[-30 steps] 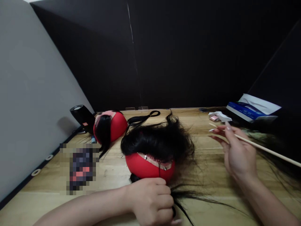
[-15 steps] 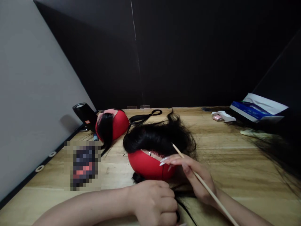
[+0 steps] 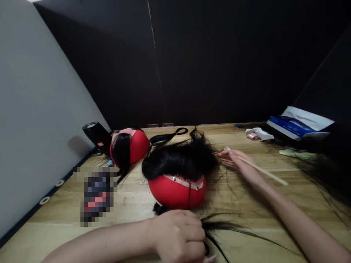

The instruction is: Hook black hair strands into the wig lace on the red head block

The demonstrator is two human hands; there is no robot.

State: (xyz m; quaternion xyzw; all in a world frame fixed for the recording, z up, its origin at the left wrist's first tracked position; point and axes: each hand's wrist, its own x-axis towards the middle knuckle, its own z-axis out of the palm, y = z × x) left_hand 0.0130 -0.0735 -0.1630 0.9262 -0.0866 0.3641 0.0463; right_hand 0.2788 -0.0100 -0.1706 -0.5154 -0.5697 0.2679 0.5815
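A red dome-shaped form (image 3: 170,191) sits on the table in front of me, with a strip of pale lace (image 3: 189,182) along it and a mass of black hair (image 3: 178,160) on top. My left hand (image 3: 179,235) is closed near the table's front, just before the form. It is wrapped round a lock of black hair (image 3: 219,224) whose loose ends fan out to the right. My right hand (image 3: 236,162) is at the right side of the hair mass, fingers pinching a thin wooden-handled tool (image 3: 263,171). The tool's tip points at the hair; whether it touches is unclear.
A second red form (image 3: 138,146) with black hair stands at the back left beside a black cylindrical speaker (image 3: 97,137). A tied hair bundle (image 3: 164,138) lies behind. Further right are a blue and white packet (image 3: 293,126) and loose hair. A pixelated object (image 3: 97,195) lies left.
My right hand has moved right and away from me, taking the tool from the lace edge to the hair's right side. Hair ends now spread rightward from my left hand, which stays closed.
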